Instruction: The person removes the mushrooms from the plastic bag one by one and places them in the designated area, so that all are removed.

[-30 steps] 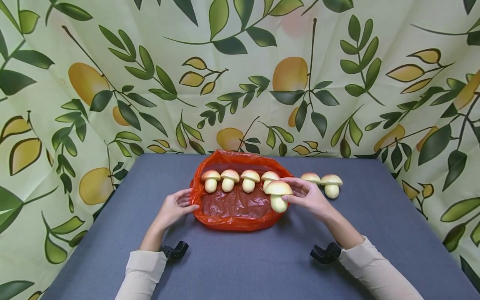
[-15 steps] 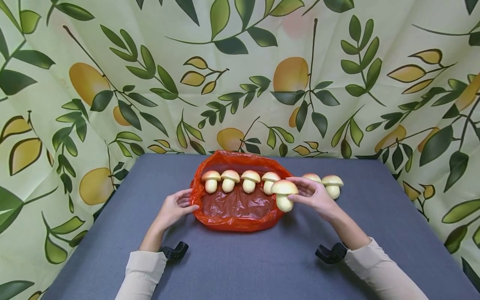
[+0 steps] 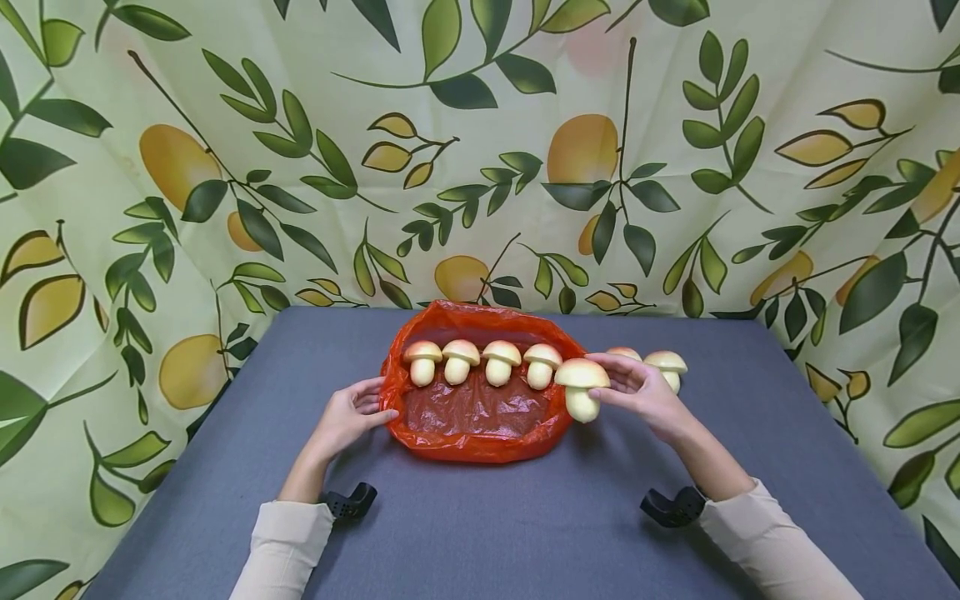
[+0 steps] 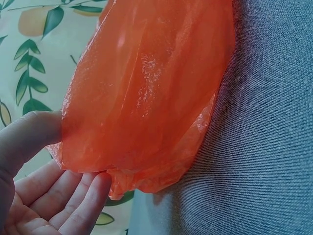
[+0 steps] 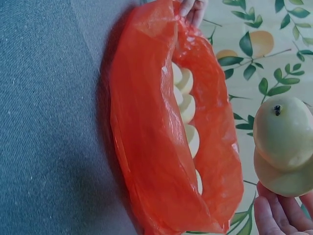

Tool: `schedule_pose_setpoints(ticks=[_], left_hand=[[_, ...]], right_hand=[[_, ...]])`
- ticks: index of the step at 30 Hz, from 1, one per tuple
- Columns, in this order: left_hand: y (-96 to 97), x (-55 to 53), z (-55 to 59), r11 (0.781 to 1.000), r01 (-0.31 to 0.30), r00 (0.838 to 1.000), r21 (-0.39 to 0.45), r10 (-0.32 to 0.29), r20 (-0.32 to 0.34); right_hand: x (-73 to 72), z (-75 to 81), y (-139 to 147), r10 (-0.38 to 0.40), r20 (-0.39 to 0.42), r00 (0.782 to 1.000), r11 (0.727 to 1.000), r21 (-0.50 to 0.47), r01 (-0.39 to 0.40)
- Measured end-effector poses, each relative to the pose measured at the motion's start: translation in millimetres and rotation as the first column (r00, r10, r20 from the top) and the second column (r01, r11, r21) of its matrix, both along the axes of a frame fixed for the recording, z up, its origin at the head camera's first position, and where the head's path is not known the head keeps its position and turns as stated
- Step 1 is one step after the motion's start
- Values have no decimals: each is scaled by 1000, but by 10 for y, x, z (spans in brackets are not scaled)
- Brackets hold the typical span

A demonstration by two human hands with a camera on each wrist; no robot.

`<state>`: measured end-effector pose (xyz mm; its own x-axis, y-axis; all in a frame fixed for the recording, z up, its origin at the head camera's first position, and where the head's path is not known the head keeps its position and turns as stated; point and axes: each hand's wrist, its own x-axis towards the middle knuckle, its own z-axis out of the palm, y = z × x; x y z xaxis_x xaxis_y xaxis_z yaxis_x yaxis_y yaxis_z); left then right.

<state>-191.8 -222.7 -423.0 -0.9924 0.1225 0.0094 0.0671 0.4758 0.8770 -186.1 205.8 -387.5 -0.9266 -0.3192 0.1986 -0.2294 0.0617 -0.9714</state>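
A red plastic bag (image 3: 472,450) lies on the table with its mouth spread wide. Inside it, several toy mushrooms (image 3: 461,360) with cream stems and reddish caps stand in a row. At the bag's left rim, my left hand (image 3: 351,423) pinches the thin plastic; the left wrist view shows the thumb (image 4: 36,129) on one side and fingers on the other. My right hand (image 3: 648,400) holds another toy mushroom (image 3: 582,390) upright by the cap, just beyond the bag's right rim. In the right wrist view, a small dark mark shows on this mushroom's stem end (image 5: 278,110).
Two more toy mushrooms stand right of the bag: one (image 3: 622,353) partly behind my right hand, the other (image 3: 666,361) beside it. A blue-grey cloth (image 3: 480,533) covers the table. Behind its far edge hangs a leaf-and-fruit patterned curtain (image 3: 495,225).
My right hand has moved right with the held mushroom, from over the bag's right side to just outside its rim. The left hand keeps its place on the bag.
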Motion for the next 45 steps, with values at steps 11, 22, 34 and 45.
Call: schedule_pose_setpoints(ticks=[11, 22, 34, 45], left_hand=[[-13, 5, 0, 1000, -1, 1000, -2, 1, 4], [3, -2, 30, 1000, 0, 1000, 1, 0, 6], [20, -27, 49, 1000, 2, 1000, 14, -2, 3], [2, 11, 37, 1000, -2, 1000, 13, 2, 0]], right_hand=[[1, 6, 130, 20, -35, 999, 1000, -23, -21], [1, -7, 261, 23, -68, 997, 998, -57, -27], [76, -39, 377, -76, -29, 997, 995, -63, 74], [98, -81, 523, -110, -14, 994, 992, -56, 110]])
